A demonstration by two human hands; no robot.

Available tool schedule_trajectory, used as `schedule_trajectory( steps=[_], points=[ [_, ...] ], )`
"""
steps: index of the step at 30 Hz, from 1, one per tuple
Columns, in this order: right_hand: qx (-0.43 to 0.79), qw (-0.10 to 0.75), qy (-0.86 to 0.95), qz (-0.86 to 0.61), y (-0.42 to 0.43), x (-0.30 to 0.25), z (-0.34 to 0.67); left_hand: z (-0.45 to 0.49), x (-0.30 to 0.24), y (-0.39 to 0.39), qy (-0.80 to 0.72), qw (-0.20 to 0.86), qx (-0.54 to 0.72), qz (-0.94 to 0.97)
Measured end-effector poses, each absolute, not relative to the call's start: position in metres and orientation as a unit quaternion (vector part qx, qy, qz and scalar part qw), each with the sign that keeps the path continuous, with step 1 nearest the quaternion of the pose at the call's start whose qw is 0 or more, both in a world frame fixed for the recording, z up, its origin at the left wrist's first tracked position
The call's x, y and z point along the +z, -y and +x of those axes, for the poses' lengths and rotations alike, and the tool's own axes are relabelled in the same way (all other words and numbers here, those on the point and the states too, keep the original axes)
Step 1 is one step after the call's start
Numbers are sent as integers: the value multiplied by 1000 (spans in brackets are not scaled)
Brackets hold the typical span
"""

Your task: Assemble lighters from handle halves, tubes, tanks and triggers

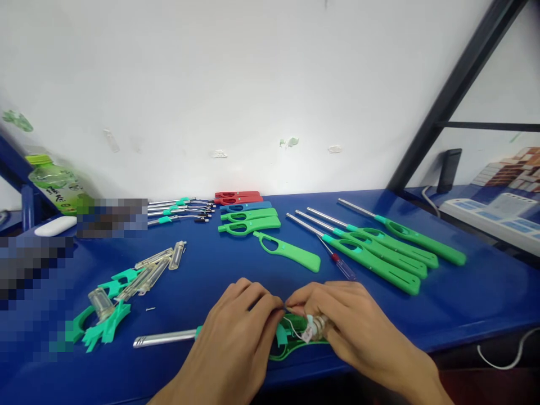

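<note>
My left hand (pixel 240 329) and my right hand (pixel 350 326) meet over an opened green long-nose lighter (pixel 295 337) lying at the front edge of the blue table (pixel 464 304). The left fingers pinch the lighter's inner parts near a thin white wire. Its metal tube (pixel 164 338) sticks out to the left from under that hand. The right fingers curl round the clear gas tank end of the same lighter. Both hands are closed on it.
Three finished green lighters (pixel 379 247) lie at the right, with a small red-handled screwdriver (pixel 340 263) beside them. A green half-shell (pixel 291 252), stacked red, blue and green shells (pixel 247 211), tube assemblies (pixel 181 209), clear tanks (pixel 156 267), green parts (pixel 105 320) and a green bottle (pixel 59 183) lie around.
</note>
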State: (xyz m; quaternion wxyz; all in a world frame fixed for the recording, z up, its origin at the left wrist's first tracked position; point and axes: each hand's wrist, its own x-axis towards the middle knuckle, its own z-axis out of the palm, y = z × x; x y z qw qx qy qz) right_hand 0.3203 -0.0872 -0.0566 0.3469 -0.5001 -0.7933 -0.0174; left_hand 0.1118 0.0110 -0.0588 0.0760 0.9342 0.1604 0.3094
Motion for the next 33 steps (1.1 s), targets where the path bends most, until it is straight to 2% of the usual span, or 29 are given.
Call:
schedule_trajectory(
  steps=[8,15,33],
  points=[
    [-45,374,736,-563,94,-47,321,112,-62,-8,-144,77,313,936],
    [-9,308,738,-600,92,-50,320,111,-63,-9,-120,82,333,932],
    [8,308,745,-592,93,-51,319,112,-63,-7,-96,65,345,931]
  ],
)
